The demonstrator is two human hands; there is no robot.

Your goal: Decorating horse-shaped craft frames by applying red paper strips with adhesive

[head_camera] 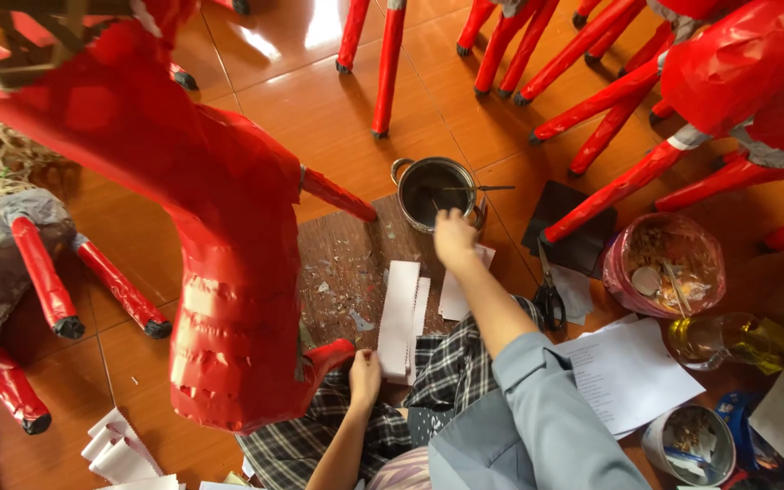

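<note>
Nearest me, my left hand (364,375) pinches white paper strips (401,318) on the wooden board's (342,272) near edge; my right hand (454,238), fingers closed, reaches the steel pot (435,192) of dark liquid at its far edge.

The right hand (454,238) is stretched far forward, arm nearly straight, in a grey-blue sleeve pushed up to the elbow; its fingers are curled together and point away. The left hand (365,375) stays near the body, forearm bare and bent at the elbow, fingers folded down in a loose grip.
</note>
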